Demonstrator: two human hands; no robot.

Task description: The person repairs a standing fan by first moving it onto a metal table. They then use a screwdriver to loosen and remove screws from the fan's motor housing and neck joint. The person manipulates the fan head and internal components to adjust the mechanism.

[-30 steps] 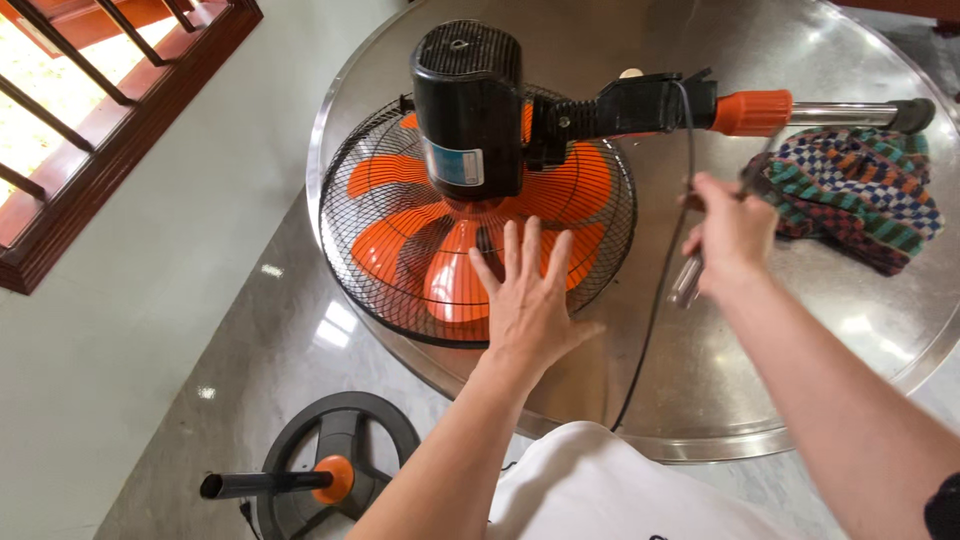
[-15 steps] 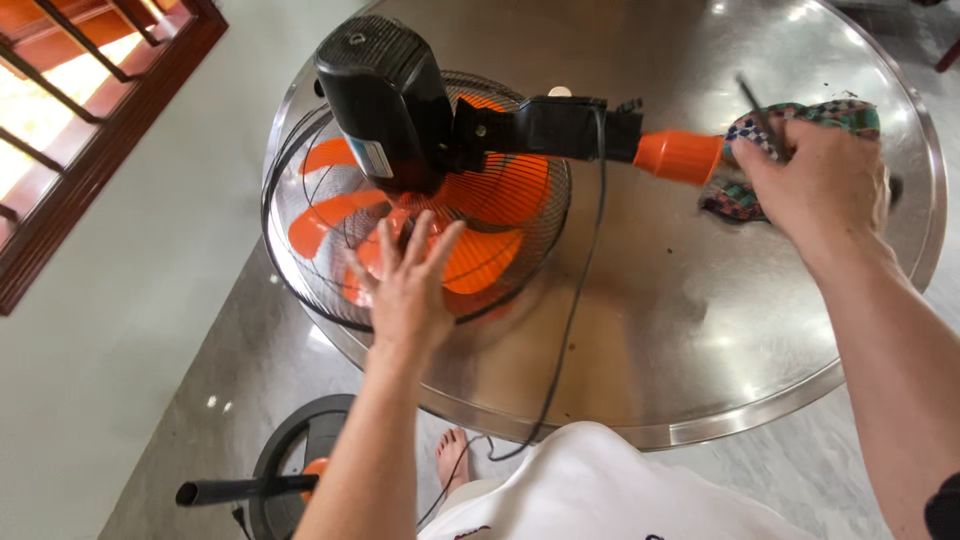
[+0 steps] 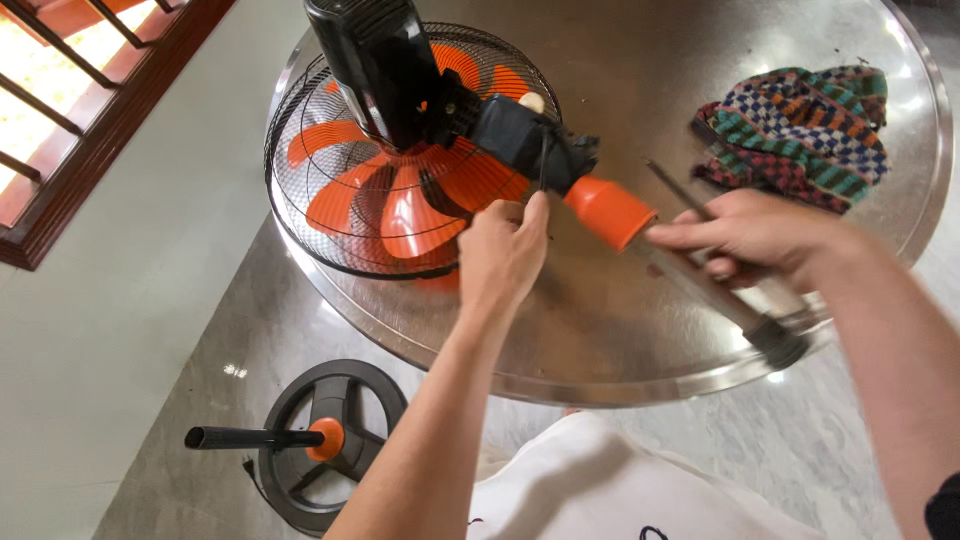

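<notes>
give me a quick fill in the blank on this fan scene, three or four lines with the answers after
1. The fan lying on the round metal table has blades coloured ____.
2. The checked cloth lies on the table to the ____ of the fan.
3. The right hand rests on the fan's metal ____, just past the orange collar.
4. The fan's round base sits on the ____, below the table edge.

Missing words: orange; right; pole; floor

fan blades (image 3: 400, 200) orange | motor (image 3: 375, 65) blk | cloth (image 3: 800, 130) checkered (multicolour) | table (image 3: 640, 60) silver
</notes>
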